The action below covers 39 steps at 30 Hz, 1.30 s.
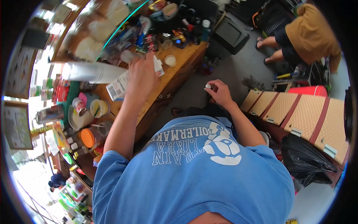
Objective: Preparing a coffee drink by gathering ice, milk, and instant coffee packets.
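Observation:
My left hand [143,77] is closed around a white drink carton [117,86], which bears writing and a printed code. The carton lies tilted over the wooden counter [183,57], and part of it is hidden behind my fingers. Just beyond its top end stands a small cup [170,60] with something white in it. Between the thumb and fingers of my right hand [221,93] is a small round white cap [207,86], held over the floor away from the counter.
A long stack of clear plastic cups [89,72] reaches toward the carton. Tubs and an orange-lidded jar [87,137] line the counter's left. Packets and bottles crowd its far end. A person in a brown top [310,36] stands at upper right, beyond tan padded drawers [302,112].

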Tool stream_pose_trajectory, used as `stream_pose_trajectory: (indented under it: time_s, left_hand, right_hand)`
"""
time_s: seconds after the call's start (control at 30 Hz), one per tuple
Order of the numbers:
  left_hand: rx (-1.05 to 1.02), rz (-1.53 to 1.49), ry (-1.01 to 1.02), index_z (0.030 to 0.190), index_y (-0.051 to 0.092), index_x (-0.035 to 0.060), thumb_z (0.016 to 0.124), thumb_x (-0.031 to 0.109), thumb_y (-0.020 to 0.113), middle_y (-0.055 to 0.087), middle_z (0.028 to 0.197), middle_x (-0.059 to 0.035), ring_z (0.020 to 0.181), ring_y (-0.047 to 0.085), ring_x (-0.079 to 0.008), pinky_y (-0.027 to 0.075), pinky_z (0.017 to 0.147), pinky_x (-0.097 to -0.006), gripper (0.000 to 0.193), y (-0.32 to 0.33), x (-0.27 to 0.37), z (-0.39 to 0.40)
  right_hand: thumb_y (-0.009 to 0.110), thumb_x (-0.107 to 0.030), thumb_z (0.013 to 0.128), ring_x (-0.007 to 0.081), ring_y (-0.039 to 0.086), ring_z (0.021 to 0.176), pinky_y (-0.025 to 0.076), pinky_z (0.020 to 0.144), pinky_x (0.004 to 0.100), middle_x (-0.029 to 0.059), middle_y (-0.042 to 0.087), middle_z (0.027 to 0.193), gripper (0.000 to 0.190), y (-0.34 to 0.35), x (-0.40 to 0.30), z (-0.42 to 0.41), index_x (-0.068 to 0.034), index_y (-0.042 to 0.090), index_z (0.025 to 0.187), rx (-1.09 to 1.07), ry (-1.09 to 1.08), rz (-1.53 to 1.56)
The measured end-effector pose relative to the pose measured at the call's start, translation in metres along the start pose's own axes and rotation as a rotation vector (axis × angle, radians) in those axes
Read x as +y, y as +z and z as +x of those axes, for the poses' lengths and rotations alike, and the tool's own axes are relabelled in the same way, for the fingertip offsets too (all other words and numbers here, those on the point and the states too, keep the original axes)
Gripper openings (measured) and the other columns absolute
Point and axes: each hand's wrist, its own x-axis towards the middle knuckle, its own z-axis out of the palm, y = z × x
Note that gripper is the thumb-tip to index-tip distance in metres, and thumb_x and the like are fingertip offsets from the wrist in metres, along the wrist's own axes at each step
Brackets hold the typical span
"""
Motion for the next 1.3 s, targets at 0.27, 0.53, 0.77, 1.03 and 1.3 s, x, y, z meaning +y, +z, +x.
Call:
stream_pose_trajectory:
  time_s: [0.27,0.53,0.77,1.03,1.3]
  left_hand:
    - [-0.109,0.313,0.189,0.118,0.062,0.0030,0.075,0.003,0.077,0.071,0.114,-0.0142,0.110,0.064,-0.0375,0.048,0.099,-0.0486,0.045,0.061,0.009,0.073]
    - [-0.151,0.482,0.211,0.109,0.065,0.0035,0.084,0.003,0.062,0.072,0.113,-0.0140,0.108,0.065,-0.0365,0.049,0.097,-0.0482,0.026,0.098,0.006,0.093]
    - [-0.148,0.557,0.240,0.109,0.066,0.0032,0.086,0.005,0.060,0.072,0.113,-0.0131,0.107,0.065,-0.0354,0.049,0.097,-0.0484,0.024,0.109,0.005,0.103]
    - [-0.176,0.618,0.338,0.117,0.068,0.0034,0.086,0.006,0.062,0.072,0.112,-0.0114,0.107,0.065,-0.0320,0.048,0.098,-0.0443,0.032,0.109,0.014,0.106]
    - [-0.189,0.688,0.424,0.121,0.069,0.0040,0.086,0.007,0.063,0.073,0.110,-0.0105,0.108,0.065,-0.0299,0.047,0.100,-0.0418,0.036,0.109,0.023,0.109]
  right_hand:
    - [0.083,-0.019,0.084,0.0178,0.064,0.068,0.053,0.065,0.0316,0.0092,0.067,0.091,0.028,-0.082,0.098,-0.029,-0.002,0.072,0.105,0.156,0.132,0.025]
    - [0.083,-0.019,0.085,0.0200,0.068,0.070,0.055,0.068,0.0333,0.0110,0.069,0.095,0.029,-0.147,0.155,-0.020,-0.002,0.073,0.106,0.117,0.210,-0.022]
    - [0.082,-0.018,0.085,0.0203,0.068,0.072,0.055,0.070,0.0330,0.0117,0.069,0.097,0.030,-0.170,0.161,-0.009,-0.001,0.073,0.108,0.128,0.211,-0.048]
    - [0.081,-0.018,0.086,0.0204,0.069,0.073,0.055,0.070,0.0341,0.0109,0.068,0.095,0.027,-0.162,0.165,-0.016,-0.002,0.072,0.106,0.144,0.209,-0.018]
    - [0.079,-0.016,0.086,0.0264,0.070,0.080,0.055,0.075,0.0381,0.0116,0.066,0.100,0.025,-0.155,0.148,-0.001,-0.005,0.071,0.108,0.007,0.118,-0.035]
